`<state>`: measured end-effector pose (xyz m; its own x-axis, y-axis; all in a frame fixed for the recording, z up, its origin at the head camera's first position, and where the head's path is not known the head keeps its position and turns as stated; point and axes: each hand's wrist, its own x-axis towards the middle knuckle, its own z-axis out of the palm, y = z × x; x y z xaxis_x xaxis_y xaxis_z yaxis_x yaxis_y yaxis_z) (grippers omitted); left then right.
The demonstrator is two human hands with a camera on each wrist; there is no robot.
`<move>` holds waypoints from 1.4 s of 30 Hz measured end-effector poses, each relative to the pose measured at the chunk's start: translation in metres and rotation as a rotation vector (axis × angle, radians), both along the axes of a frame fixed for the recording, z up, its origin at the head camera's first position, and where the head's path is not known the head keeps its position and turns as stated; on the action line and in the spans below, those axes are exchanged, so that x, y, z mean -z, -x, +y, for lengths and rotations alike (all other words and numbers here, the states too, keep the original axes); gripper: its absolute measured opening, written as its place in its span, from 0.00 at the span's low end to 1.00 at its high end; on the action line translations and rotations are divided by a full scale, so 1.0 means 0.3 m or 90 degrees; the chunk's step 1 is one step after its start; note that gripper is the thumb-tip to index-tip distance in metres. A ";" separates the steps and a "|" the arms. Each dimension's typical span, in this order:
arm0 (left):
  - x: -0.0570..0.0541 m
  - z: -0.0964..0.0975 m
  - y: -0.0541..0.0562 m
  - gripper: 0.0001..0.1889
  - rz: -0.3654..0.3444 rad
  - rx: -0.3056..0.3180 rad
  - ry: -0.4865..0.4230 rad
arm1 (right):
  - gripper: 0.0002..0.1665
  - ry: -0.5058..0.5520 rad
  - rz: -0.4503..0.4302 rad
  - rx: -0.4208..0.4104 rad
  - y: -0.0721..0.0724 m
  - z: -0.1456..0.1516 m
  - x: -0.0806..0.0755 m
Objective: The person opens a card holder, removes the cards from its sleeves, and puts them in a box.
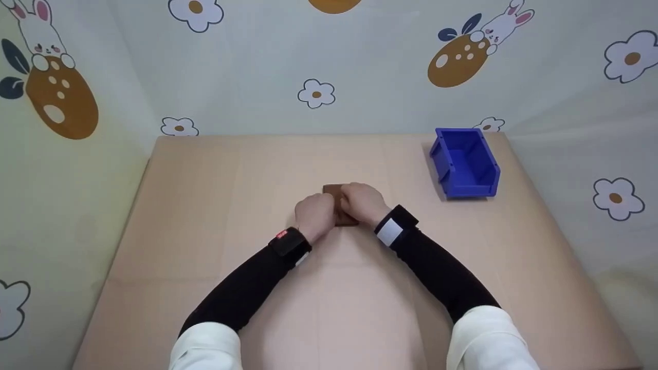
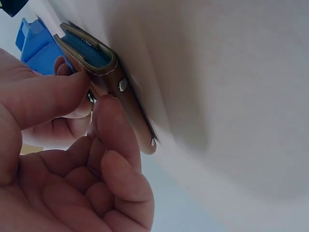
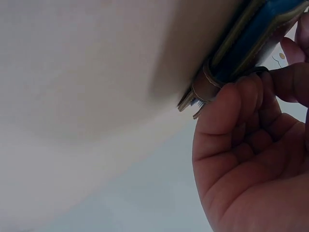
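A small brown leather notebook (image 1: 345, 218) lies on the tabletop between the two hands. In the left wrist view the notebook (image 2: 129, 104) shows stitched edges, blue inside and two metal rivets along its side. The left hand (image 1: 314, 216) holds its near left part, thumb and curled fingertips close over the cover. From the right, the right hand (image 1: 364, 203) has its fingers curled at the cover. A thin dark cord (image 3: 259, 70) shows between right thumb and fingers in the right wrist view. The hands partly hide the notebook.
An open-front blue plastic bin (image 1: 465, 164) stands at the table's back right. The light brown table (image 1: 205, 205) reaches a patterned curtain (image 1: 257, 67) at the back and on both sides. Black wrist bands (image 1: 290, 244) are on both forearms.
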<state>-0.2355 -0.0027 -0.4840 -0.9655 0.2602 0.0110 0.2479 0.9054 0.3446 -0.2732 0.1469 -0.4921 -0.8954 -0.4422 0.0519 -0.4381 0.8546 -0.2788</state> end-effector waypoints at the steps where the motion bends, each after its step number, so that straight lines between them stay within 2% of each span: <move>1: -0.001 0.000 -0.001 0.07 0.001 0.001 0.004 | 0.11 0.007 0.003 -0.004 0.001 0.003 0.002; 8: -0.001 0.007 -0.002 0.06 0.002 0.001 0.032 | 0.14 0.038 0.014 -0.027 0.004 0.020 0.010; 24: -0.008 0.015 -0.008 0.05 0.028 0.003 0.065 | 0.15 0.088 -0.054 -0.026 0.012 0.037 -0.005; 31: -0.012 0.012 -0.006 0.05 0.018 0.006 0.069 | 0.11 0.117 -0.076 -0.014 0.017 0.051 -0.008; 38: -0.012 0.007 -0.005 0.05 0.015 0.016 0.056 | 0.15 0.061 -0.036 0.016 0.003 0.061 -0.030; 42: -0.011 0.004 -0.004 0.05 0.019 0.019 0.043 | 0.11 0.029 -0.004 0.052 -0.005 0.077 -0.057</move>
<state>-0.2342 -0.0014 -0.4808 -0.9566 0.2905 0.0209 0.2848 0.9182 0.2754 -0.2715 0.1699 -0.4751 -0.9287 -0.3652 0.0647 -0.3659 0.8735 -0.3211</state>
